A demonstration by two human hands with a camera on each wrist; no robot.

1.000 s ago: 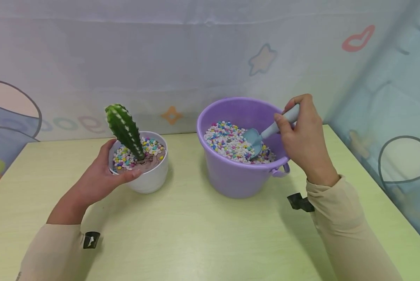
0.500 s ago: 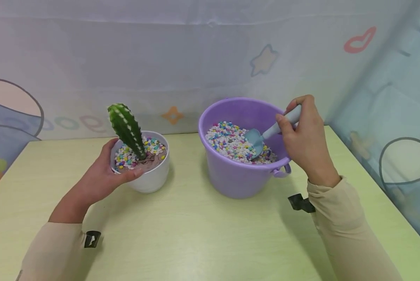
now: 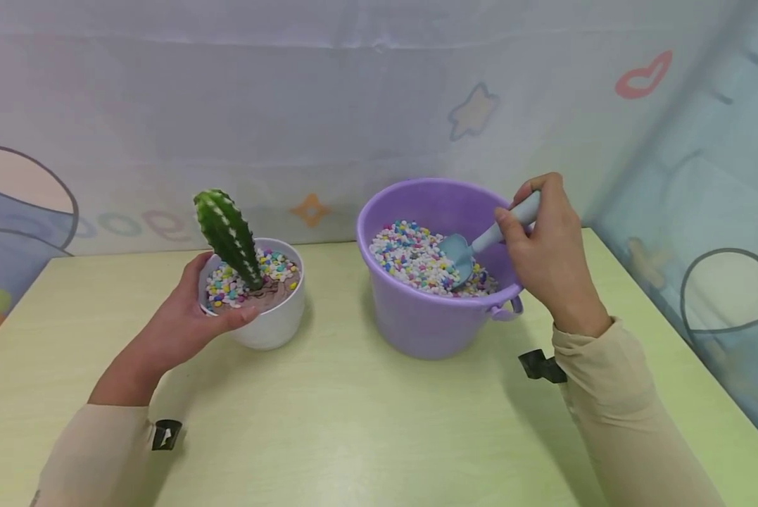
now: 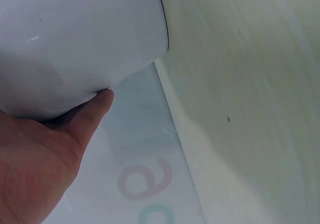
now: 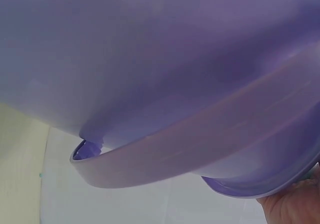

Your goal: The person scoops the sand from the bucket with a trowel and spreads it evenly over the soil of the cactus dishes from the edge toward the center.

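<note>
On the left of the table, a green cactus leans in a white pot. Brown soil fills the pot, partly covered with colourful pebbles. My left hand grips the pot's near left side, thumb along the rim; the left wrist view shows a finger against the pot wall. To the right stands a purple bucket holding more multicoloured pebbles. My right hand holds a light blue scoop by its handle, its blade resting in those pebbles. In the right wrist view the bucket's strap-like handle hides most of that hand.
Both containers stand on a pale wooden table, near its back edge. A printed curtain hangs right behind them, and another blue drape runs along the right side.
</note>
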